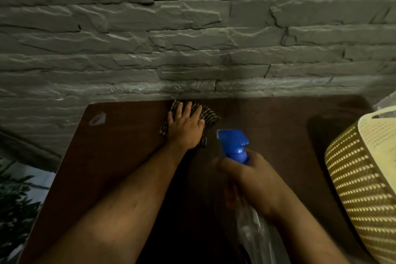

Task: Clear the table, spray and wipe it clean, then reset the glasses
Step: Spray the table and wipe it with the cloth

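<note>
Pretty sure I'm in the wipe part now. My left hand point(186, 127) is spread flat, fingers open, pressing the dark striped cleaning cloth point(206, 116) down at the far edge of the dark brown wooden bench point(120, 156), right up against the grey stacked-stone wall point(192, 28). My right hand point(252, 180) is wrapped tight around the neck of the clear plastic spray bottle with the blue trigger head point(234, 144), held above the bench nearer to me, nozzle facing left.

Next I'd say the cloth needs dragging across the rest of the top, especially toward the small pale wet-looking patch point(97, 118) in the far left corner, which may be spray or a smear, hard to tell in this light.

No glasses in view at all. The cream woven plastic basket point(360, 178) on the right is cut off by the frame, and I can't see inside it. The bottle's lower body is mostly a blur.
</note>
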